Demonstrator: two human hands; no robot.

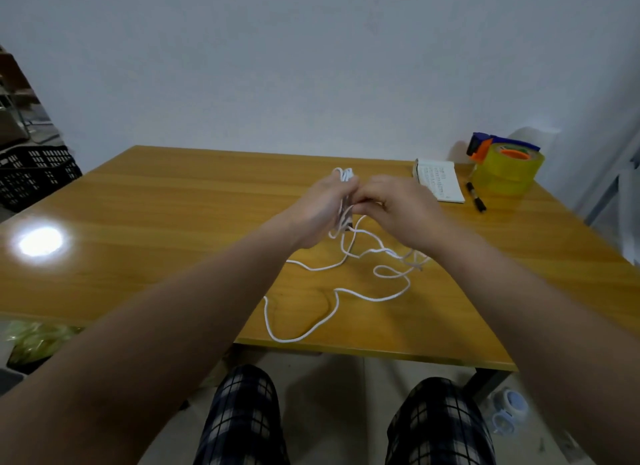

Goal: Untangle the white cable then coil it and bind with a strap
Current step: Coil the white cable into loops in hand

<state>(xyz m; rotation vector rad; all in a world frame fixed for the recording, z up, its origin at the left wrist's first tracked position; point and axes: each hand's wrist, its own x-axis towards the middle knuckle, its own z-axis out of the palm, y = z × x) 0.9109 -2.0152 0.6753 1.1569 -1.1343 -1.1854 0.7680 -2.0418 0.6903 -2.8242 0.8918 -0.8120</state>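
Note:
The white cable lies partly loose in wavy loops on the wooden table, reaching down to the near edge. Its upper part is gathered into a small bundle of loops that stick out above my left hand, which is closed around them above the table's middle. My right hand is right beside it, fingers pinched on the cable where the bundle meets the loose part. Both hands are blurred. No strap is visible.
At the back right stand a yellow tape roll in a blue and orange dispenser, a small white booklet and a black marker. A black crate sits off the left side. A lamp glare shines on the left.

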